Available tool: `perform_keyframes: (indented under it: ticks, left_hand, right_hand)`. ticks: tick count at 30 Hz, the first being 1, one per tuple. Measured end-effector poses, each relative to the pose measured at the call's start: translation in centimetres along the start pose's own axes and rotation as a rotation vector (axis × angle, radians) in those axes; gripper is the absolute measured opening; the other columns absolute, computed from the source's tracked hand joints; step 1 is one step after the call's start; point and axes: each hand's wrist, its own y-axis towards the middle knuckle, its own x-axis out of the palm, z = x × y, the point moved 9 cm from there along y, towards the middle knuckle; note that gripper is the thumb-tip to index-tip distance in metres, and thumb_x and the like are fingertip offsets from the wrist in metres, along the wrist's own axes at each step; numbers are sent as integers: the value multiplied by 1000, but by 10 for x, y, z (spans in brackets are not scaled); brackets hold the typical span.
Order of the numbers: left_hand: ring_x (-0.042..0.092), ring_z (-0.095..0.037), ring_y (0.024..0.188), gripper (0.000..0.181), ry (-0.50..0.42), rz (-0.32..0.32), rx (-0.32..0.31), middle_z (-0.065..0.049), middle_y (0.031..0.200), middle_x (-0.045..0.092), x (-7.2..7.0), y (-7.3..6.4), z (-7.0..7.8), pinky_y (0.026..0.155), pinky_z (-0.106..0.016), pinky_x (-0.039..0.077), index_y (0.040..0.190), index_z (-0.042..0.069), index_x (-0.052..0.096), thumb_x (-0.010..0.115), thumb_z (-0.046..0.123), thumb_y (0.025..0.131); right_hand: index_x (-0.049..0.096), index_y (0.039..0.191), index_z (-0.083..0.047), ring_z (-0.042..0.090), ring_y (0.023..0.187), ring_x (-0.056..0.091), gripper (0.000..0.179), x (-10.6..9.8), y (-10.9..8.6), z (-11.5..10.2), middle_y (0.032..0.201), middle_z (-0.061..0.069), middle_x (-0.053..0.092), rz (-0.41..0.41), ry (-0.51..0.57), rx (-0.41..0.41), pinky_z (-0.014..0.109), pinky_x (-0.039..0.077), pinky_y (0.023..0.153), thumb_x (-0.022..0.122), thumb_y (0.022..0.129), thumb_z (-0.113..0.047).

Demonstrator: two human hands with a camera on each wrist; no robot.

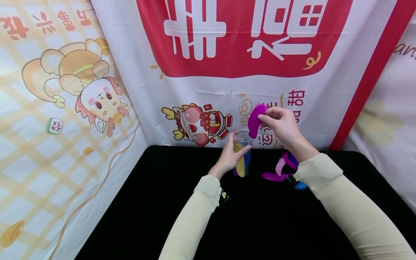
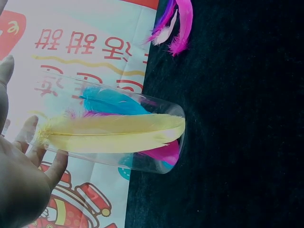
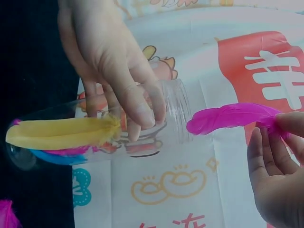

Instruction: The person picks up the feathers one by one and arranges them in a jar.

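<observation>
- Head view: my right grip (image 1: 283, 125) is closed in a pinch, thumb against fingers, on one end of a magenta feather (image 1: 254, 122).
- That feather hangs down and to the left from my right grip, its free tip right at the mouth of a clear jar (image 1: 242, 135); whether tip and rim touch, I can't fairly tell.
- My left grip (image 1: 231, 157) is curled round the upper part of the jar, which I hold upright, below and to the left of my right grip.
- Inside the jar, below my left fingers, a yellow feather (image 2: 114, 134) stands along the wall, with a blue feather (image 2: 116, 102) and a pink feather (image 2: 164, 153) beside it.
- Below my right grip, partly hidden by my sleeve (image 1: 320, 169), loose feathers (image 1: 273, 177) in magenta, pale pink and blue lie on the black desk (image 1: 260, 224).
- Beyond both grips hangs a printed cloth (image 1: 201, 85).
</observation>
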Motion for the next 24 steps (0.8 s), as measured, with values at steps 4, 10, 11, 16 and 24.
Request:
perform_keyframes:
  ticks: [4, 10, 11, 16, 24]
  left_hand:
    - [45, -26, 139, 75, 2, 0, 2, -12, 148, 48, 0, 0, -1, 116, -50, 35, 155, 27, 27, 66, 53, 97]
    - [47, -26, 137, 74, 5, 3, 15, -11, 144, 51, 0, 1, -1, 116, -50, 36, 154, 27, 28, 67, 52, 97]
    - [47, -26, 136, 74, 6, 4, 16, -10, 144, 51, 0, 1, -2, 115, -50, 36, 154, 27, 28, 67, 52, 97]
    - [48, -25, 136, 72, 2, 1, 2, -9, 143, 51, 1, 0, -3, 115, -50, 36, 153, 29, 30, 68, 53, 96]
    - [49, -26, 134, 73, 3, 0, 27, -9, 140, 53, 0, 2, 0, 115, -49, 36, 153, 27, 29, 68, 51, 96]
  right_hand:
    - [69, 89, -2, 18, 84, 69, 18, 3, 2, 0, 81, -2, 72, 3, 21, 9, 28, 56, 79, 77, 94, -18]
    - [69, 90, -5, 15, 86, 69, 16, 7, 5, -2, 85, -3, 73, -3, 49, 28, 28, 56, 81, 78, 93, -18]
    - [69, 89, -5, 15, 85, 69, 15, 8, 5, -3, 85, -2, 74, -5, 57, 29, 27, 57, 80, 78, 93, -17]
    - [70, 89, -4, 17, 84, 72, 14, 12, 6, -3, 86, -1, 75, -8, 77, 31, 26, 58, 79, 78, 93, -15]
    - [70, 89, -4, 19, 84, 72, 16, 15, 9, -2, 85, -2, 74, 4, 46, 19, 27, 57, 80, 78, 93, -18]
